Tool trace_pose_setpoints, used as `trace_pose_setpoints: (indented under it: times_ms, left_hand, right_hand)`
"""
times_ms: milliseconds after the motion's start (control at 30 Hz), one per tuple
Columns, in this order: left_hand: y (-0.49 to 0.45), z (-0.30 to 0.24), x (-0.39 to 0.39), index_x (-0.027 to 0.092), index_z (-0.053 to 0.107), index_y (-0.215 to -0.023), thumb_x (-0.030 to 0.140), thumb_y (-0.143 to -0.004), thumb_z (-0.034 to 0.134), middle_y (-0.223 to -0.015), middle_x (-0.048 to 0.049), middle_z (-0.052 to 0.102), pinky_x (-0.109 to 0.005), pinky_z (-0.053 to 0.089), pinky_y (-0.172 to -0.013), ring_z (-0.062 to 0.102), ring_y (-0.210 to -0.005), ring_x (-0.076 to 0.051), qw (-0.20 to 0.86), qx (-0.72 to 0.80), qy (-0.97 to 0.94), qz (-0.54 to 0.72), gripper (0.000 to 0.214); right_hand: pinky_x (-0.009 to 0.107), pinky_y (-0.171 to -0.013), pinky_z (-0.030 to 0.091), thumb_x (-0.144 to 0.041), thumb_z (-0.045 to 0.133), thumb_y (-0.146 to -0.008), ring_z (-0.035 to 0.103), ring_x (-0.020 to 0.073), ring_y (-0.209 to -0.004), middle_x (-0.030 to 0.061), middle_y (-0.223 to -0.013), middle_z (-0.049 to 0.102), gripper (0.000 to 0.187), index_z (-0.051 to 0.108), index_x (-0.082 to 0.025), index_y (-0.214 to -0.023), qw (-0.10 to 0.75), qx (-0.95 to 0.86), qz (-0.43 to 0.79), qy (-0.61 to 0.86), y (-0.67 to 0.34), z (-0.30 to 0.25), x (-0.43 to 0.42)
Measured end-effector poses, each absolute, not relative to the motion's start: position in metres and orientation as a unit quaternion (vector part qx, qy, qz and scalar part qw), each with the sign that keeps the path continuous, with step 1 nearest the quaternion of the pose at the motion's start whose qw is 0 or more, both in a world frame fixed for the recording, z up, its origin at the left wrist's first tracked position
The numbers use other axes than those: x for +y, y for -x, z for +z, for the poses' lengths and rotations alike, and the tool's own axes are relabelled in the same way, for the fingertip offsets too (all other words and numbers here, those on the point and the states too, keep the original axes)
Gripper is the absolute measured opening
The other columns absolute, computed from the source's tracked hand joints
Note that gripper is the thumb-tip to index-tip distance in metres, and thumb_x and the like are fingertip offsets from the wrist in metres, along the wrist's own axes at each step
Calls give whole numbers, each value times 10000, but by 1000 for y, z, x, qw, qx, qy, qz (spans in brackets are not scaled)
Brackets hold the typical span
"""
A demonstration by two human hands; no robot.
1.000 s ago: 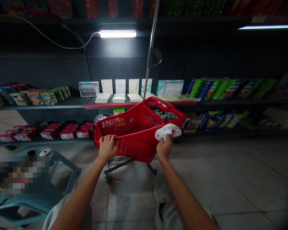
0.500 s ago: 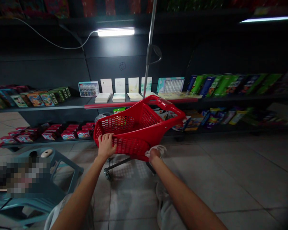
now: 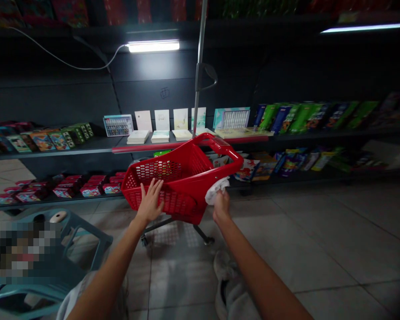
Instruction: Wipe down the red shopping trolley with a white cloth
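Observation:
A small red shopping cart (image 3: pixel 190 186) with perforated plastic sides stands on dark metal legs in front of me. My left hand (image 3: pixel 150 201) lies against its near side, fingers stretched over the upper rim and apart. My right hand (image 3: pixel 222 207) grips a white cloth (image 3: pixel 216 190), which touches the cart's smooth side below the red handle (image 3: pixel 231 155). Part of the cloth is hidden inside the fingers. A thin metal pole (image 3: pixel 200 53) with a dark looped grip rises behind the cart; its lower end is hidden.
A shelf (image 3: pixel 53 151) behind the cart carries boxes, books and green and blue packs (image 3: pixel 302 119). Red boxes (image 3: pixel 66 186) line the lower shelf. At the left stands a blue-grey plastic stool (image 3: pixel 86 231) with blurred-out items on top. A lit tube lamp (image 3: pixel 153 46) hangs above.
My right hand has moved up the cart's side with the cloth, towards the handle. The fingers of my left hand have straightened and spread. The cart has turned slightly.

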State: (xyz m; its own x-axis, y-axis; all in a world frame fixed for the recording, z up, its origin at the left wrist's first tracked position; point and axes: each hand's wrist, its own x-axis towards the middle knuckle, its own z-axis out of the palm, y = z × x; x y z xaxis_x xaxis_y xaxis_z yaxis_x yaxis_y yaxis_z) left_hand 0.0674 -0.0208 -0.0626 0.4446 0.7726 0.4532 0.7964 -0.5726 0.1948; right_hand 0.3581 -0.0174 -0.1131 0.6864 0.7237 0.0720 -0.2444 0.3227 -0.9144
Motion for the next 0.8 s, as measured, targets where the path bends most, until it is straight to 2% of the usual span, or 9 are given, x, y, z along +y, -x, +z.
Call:
trace_pose_setpoints:
  times_ms: [133, 233, 300, 400, 500, 700, 800]
  left_hand:
    - [-85, -55, -26, 211, 130, -1664, 198, -913, 485, -1707, -113, 300, -618, 11, -1303, 94, -1628, -273, 3, -414, 874, -255, 831]
    - [-93, -55, -28, 234, 113, -1665, 199, -915, 485, -1722, -116, 256, -647, 46, -1291, 133, -1622, -279, -31, -423, 868, -260, 838]
    - [-95, -55, -28, 246, 112, -1664, 214, -921, 484, -1727, -128, 233, -684, 80, -1271, 176, -1613, -293, -55, -444, 853, -268, 832]
    - [-95, -56, -27, 257, 127, -1660, 242, -937, 478, -1707, -142, 276, -700, 125, -1257, 221, -1600, -301, -76, -463, 834, -290, 804]
    - [-94, -58, -28, 255, 155, -1655, 257, -942, 485, -1701, -142, 281, -686, 135, -1262, 193, -1607, -302, -82, -461, 829, -305, 786]
    - [-99, -55, -43, 259, 141, -1659, 241, -949, 481, -1731, -138, 201, -656, 120, -1276, 92, -1627, -295, -60, -416, 849, -320, 787]
    - [-102, -50, -52, 266, 122, -1660, 226, -951, 486, -1740, -132, 170, -624, 136, -1288, 90, -1628, -284, -51, -395, 852, -340, 798]
  right_hand:
    - [327, -847, 577, -412, 653, -733, 710, 181, -959, 16, -1074, 741, 458, 630, -215, -1146, 824, -190, 357, 396, -358, -87, -23]
    - [374, -870, 583, -383, 650, -719, 709, 194, -960, 25, -1077, 744, 447, 623, -227, -1137, 843, -188, 379, 333, -358, -76, -24]
    - [418, -897, 581, -377, 621, -725, 711, 204, -953, 28, -1064, 748, 417, 628, -235, -1118, 839, -212, 393, 311, -362, -73, -22]
    - [504, -953, 565, -400, 527, -781, 716, 231, -988, 41, -1066, 755, 369, 647, -244, -1094, 813, -270, 422, 297, -370, -71, -18]
    - [559, -989, 545, -402, 471, -812, 716, 253, -1025, 66, -1113, 757, 393, 673, -238, -1106, 788, -302, 449, 295, -374, -71, -13]
    - [596, -1008, 535, -384, 438, -875, 717, 269, -1071, 82, -1190, 750, 426, 688, -239, -1188, 776, -320, 465, 282, -352, -70, -12]
    - [549, -1034, 537, -438, 446, -937, 703, 241, -1129, 55, -1249, 738, 412, 682, -267, -1229, 782, -301, 491, 238, -333, -64, -17]
